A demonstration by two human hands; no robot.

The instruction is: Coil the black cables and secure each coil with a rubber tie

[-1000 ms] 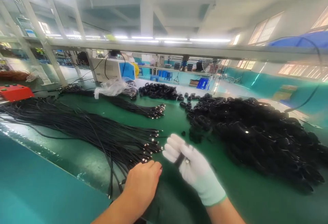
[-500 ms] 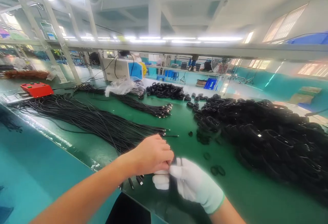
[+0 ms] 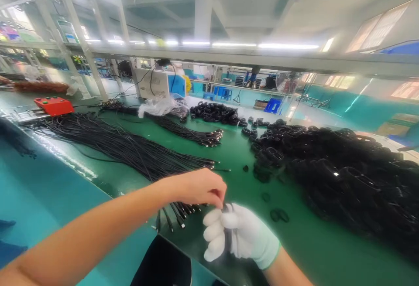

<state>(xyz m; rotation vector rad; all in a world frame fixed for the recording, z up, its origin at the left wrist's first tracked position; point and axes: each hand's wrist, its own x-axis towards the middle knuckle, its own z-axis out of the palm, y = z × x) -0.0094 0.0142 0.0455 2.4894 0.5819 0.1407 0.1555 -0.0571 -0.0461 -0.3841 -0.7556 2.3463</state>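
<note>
A bundled black cable (image 3: 228, 239) stands upright in my right hand (image 3: 250, 231), which wears a white glove and has its thumb and fingers closed around the bundle. My left hand (image 3: 207, 188) is bare and pinches at the top of that bundle, just above the gloved thumb. Whatever lies between its fingertips is too small and hidden to make out. Behind and left of my hands a long pile of straight black cables (image 3: 131, 146) lies on the green table mat (image 3: 209, 154), with plugs showing at the near ends.
On the right rises a big heap of coiled black cables (image 3: 340, 172), with a smaller heap (image 3: 214, 114) farther back. A second cable bundle (image 3: 186, 131), a clear plastic bag (image 3: 157, 106), a red button box (image 3: 54, 106) and a white-and-blue machine (image 3: 153, 83) stand behind. Loose black rings (image 3: 279, 215) lie nearby.
My left hand has risen slightly and shifted right, now at the top of the bundle. The gloved fingers have come more into view around it. The camera view has shifted a little.
</note>
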